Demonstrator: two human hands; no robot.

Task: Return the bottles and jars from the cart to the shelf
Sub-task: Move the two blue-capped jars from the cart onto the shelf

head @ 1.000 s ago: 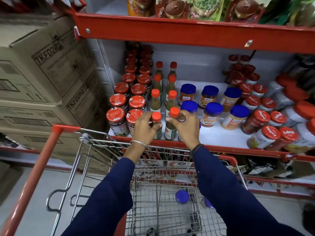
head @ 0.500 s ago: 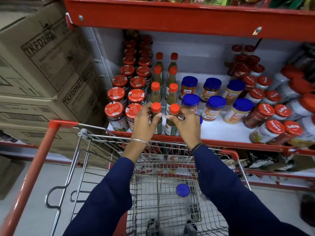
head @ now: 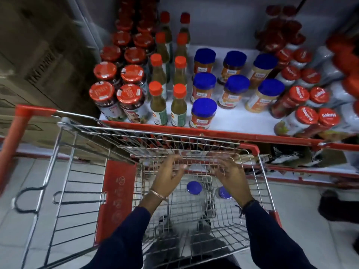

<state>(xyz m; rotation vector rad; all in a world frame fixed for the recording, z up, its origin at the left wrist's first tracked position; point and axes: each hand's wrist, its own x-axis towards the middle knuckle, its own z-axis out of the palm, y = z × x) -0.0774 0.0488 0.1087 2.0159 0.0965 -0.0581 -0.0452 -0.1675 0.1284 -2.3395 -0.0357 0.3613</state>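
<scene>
Two blue-lidded jars stand deep in the wire cart (head: 196,140): one (head: 194,187) between my hands, the other (head: 223,192) partly hidden under my right hand. My left hand (head: 169,174) and my right hand (head: 232,174) hover inside the cart above them, fingers spread, holding nothing. On the shelf (head: 229,121) beyond the cart, two green sauce bottles with orange caps (head: 158,105) (head: 179,106) stand at the front edge, beside a blue-lidded jar (head: 203,113).
Red-lidded jars (head: 108,101) fill the shelf's left side, and more blue-lidded jars and tipped red-lidded jars (head: 299,117) its right. Cardboard boxes (head: 38,70) are stacked at the left. The cart's red handle (head: 17,129) is at the left. A dark shoe (head: 338,206) is on the floor at right.
Both hands let go of the two orange-capped bottles at the shelf's front edge and dropped down into the cart. My view tilted downward.
</scene>
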